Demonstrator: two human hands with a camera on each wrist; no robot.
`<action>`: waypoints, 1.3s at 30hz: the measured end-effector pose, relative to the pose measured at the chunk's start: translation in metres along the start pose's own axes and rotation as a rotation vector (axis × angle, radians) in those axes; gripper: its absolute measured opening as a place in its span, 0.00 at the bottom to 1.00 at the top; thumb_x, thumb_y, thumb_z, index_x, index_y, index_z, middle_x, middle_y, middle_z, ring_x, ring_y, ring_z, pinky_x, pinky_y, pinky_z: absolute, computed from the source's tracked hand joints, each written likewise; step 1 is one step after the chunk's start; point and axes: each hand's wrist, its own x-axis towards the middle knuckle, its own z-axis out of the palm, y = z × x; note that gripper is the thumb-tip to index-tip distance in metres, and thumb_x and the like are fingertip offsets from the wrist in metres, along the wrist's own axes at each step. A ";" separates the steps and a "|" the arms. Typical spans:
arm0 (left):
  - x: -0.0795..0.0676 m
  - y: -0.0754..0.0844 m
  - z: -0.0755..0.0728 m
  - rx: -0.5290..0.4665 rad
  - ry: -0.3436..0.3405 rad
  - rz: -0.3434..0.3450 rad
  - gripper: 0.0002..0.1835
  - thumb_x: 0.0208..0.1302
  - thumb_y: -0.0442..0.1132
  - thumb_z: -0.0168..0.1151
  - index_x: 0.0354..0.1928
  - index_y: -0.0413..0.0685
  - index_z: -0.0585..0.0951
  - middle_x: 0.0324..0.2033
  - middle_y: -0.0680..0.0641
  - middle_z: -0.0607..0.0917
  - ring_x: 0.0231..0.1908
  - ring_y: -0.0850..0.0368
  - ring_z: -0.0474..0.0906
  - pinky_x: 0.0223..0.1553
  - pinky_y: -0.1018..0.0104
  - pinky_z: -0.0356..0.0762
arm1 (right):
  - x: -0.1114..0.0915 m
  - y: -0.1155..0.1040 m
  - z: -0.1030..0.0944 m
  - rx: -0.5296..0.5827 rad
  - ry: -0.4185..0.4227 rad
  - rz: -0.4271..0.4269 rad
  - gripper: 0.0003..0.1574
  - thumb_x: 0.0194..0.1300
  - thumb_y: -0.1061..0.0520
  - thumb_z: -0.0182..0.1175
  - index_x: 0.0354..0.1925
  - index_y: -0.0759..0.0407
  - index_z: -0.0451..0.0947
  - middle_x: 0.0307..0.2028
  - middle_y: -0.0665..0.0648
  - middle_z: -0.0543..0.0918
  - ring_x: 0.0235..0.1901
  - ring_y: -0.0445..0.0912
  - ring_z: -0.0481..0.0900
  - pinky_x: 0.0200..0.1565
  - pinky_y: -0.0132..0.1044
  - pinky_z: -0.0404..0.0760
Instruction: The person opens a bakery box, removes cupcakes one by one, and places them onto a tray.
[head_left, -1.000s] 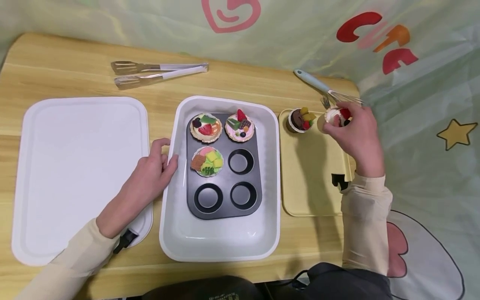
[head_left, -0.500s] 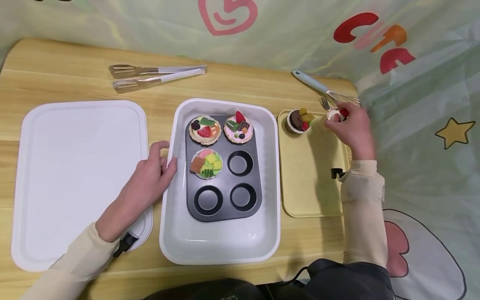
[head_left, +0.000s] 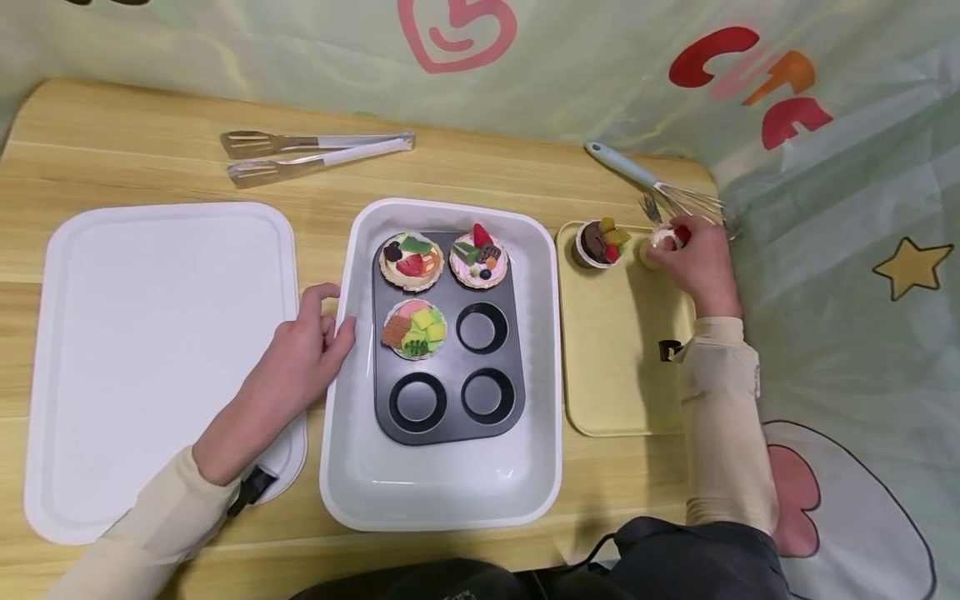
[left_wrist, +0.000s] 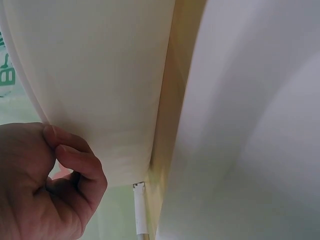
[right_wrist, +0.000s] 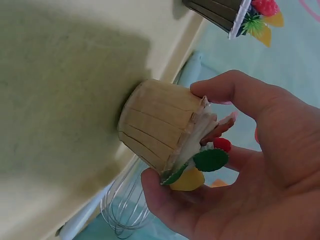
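Note:
My right hand (head_left: 702, 260) pinches a cupcake (right_wrist: 155, 125) by its upper edge, thumb on one side and fingers on the other. It has a tan pleated cup, white cream, green leaves and red and yellow fruit; its base is right at the surface of the yellow tray (head_left: 611, 375). Beside it stands a chocolate cupcake (head_left: 596, 244). My left hand (head_left: 292, 358) holds the left rim of a deep white tub (head_left: 442, 500) with curled fingers. Inside the tub lies a dark muffin tin (head_left: 450, 367), with three fruit-topped tarts (head_left: 414, 329) in its cups.
A white tray (head_left: 157, 350) lies on the wooden table (head_left: 135, 142) at the left. Metal tongs (head_left: 322, 154) are behind it. A whisk (head_left: 637, 171) and a small fork (head_left: 650, 207) lie behind the yellow tray, near the printed cloth wall (head_left: 585, 67).
My right hand, with the cupcake, has come down and slightly left over the far right corner of the yellow tray. The left hand keeps its place at the tub's rim.

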 end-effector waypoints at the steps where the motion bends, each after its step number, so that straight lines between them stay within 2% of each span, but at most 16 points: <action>1: 0.000 0.000 0.000 -0.001 0.001 0.002 0.25 0.75 0.42 0.51 0.66 0.37 0.62 0.19 0.51 0.73 0.19 0.57 0.70 0.23 0.63 0.70 | 0.000 0.000 0.001 0.000 -0.004 0.000 0.26 0.56 0.60 0.60 0.51 0.74 0.76 0.40 0.70 0.75 0.38 0.57 0.70 0.41 0.38 0.64; 8: 0.000 -0.001 0.001 0.001 0.017 0.019 0.24 0.75 0.42 0.51 0.66 0.37 0.62 0.18 0.52 0.71 0.19 0.57 0.69 0.25 0.63 0.69 | 0.002 -0.001 0.002 -0.032 -0.042 0.025 0.30 0.57 0.59 0.59 0.56 0.74 0.74 0.44 0.72 0.76 0.43 0.61 0.70 0.46 0.45 0.65; 18: 0.000 0.000 0.000 -0.011 0.019 0.012 0.24 0.75 0.42 0.52 0.66 0.37 0.62 0.18 0.52 0.71 0.19 0.57 0.69 0.25 0.63 0.70 | 0.006 -0.001 0.002 -0.055 -0.066 0.015 0.32 0.56 0.58 0.61 0.58 0.71 0.74 0.47 0.73 0.78 0.43 0.63 0.72 0.48 0.53 0.67; 26: 0.000 -0.001 0.001 -0.012 0.023 0.021 0.23 0.75 0.41 0.51 0.65 0.37 0.62 0.17 0.53 0.72 0.19 0.57 0.69 0.26 0.62 0.70 | 0.007 0.000 0.002 -0.079 -0.084 0.009 0.30 0.55 0.59 0.61 0.56 0.71 0.74 0.43 0.71 0.77 0.41 0.62 0.71 0.44 0.49 0.65; 31: 0.000 -0.002 0.001 -0.013 0.022 0.015 0.23 0.75 0.41 0.50 0.65 0.36 0.62 0.17 0.53 0.72 0.19 0.57 0.69 0.27 0.62 0.70 | 0.009 0.000 0.002 -0.082 -0.113 0.002 0.32 0.56 0.59 0.63 0.58 0.71 0.72 0.44 0.72 0.76 0.41 0.62 0.70 0.45 0.51 0.66; 35: -0.001 -0.002 0.001 -0.014 0.022 0.012 0.23 0.75 0.42 0.50 0.65 0.36 0.62 0.17 0.53 0.71 0.19 0.57 0.69 0.27 0.62 0.70 | 0.009 -0.001 0.000 -0.058 -0.154 0.029 0.39 0.58 0.58 0.65 0.65 0.71 0.67 0.50 0.74 0.74 0.46 0.63 0.68 0.50 0.55 0.66; 39: 0.000 -0.002 0.001 -0.013 0.023 0.018 0.23 0.75 0.42 0.50 0.64 0.37 0.62 0.17 0.53 0.70 0.19 0.57 0.68 0.26 0.62 0.69 | 0.006 -0.003 -0.002 -0.053 -0.162 0.066 0.37 0.60 0.55 0.62 0.62 0.70 0.65 0.46 0.72 0.71 0.45 0.62 0.67 0.47 0.54 0.66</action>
